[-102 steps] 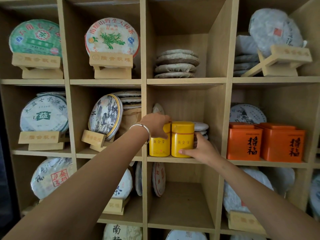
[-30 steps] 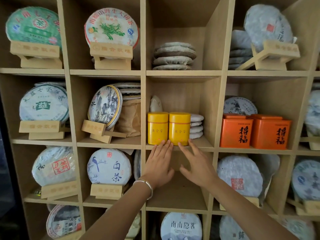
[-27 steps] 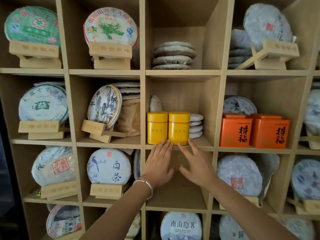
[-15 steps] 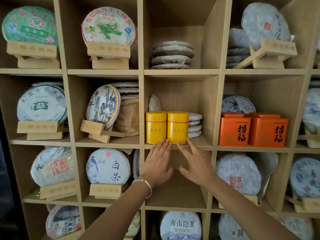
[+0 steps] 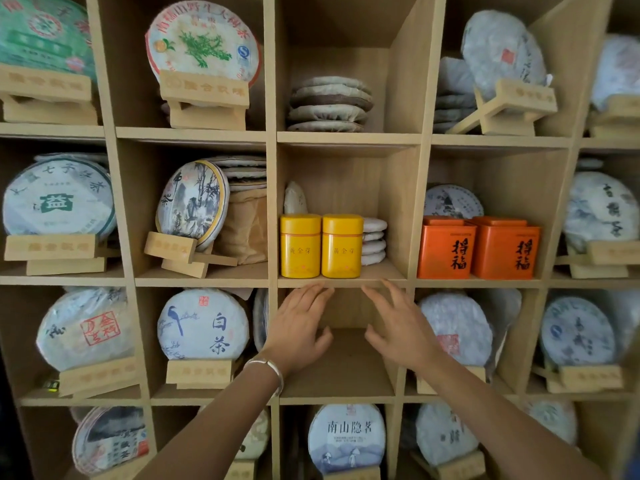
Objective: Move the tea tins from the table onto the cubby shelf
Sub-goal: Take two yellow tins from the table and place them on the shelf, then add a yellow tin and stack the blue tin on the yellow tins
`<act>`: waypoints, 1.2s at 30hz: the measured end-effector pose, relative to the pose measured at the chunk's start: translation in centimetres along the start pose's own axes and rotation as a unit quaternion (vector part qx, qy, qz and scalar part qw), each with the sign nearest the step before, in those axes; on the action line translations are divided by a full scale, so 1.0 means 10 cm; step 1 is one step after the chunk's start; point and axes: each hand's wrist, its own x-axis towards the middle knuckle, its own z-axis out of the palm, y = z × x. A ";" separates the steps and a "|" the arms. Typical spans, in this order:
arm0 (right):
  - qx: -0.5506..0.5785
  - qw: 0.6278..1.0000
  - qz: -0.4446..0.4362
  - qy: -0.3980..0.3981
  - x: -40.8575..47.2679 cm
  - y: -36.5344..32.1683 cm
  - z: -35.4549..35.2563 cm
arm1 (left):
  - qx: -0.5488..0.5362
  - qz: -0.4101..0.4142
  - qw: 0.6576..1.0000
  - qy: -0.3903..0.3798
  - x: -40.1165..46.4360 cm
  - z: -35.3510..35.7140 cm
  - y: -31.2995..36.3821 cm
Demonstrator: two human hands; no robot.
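Head view: nothing is held in either grip. The left hand (image 5: 298, 325) and the right hand (image 5: 398, 327) are seen at lower centre of the frame, fingers straight and spread, both released, their fingertips just under the front edge of the cubby shelf (image 5: 341, 281); whether that edge is touched cannot be told.

Directly above the hands, at centre of the frame, the two yellow tea tins (image 5: 321, 245) are stood upright side by side in the middle compartment, touching or nearly so, lids on and labels turned forward. Behind and to their right a small stack of wrapped tea cakes (image 5: 374, 242) is seen. One compartment to the right, two orange tins (image 5: 479, 247) are set upright in the same way.

No bench is shown, so it cannot be told whether more tins are waiting. As judged from this, the placing of the yellow pair is finished and four tins are shelved; any remainder would have to be fetched from out of view.
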 end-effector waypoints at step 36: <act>-0.398 0.604 0.690 -0.028 -7.46 -1.27 -4.85 | -0.431 0.580 0.677 -0.143 -2.34 -1.56 7.72</act>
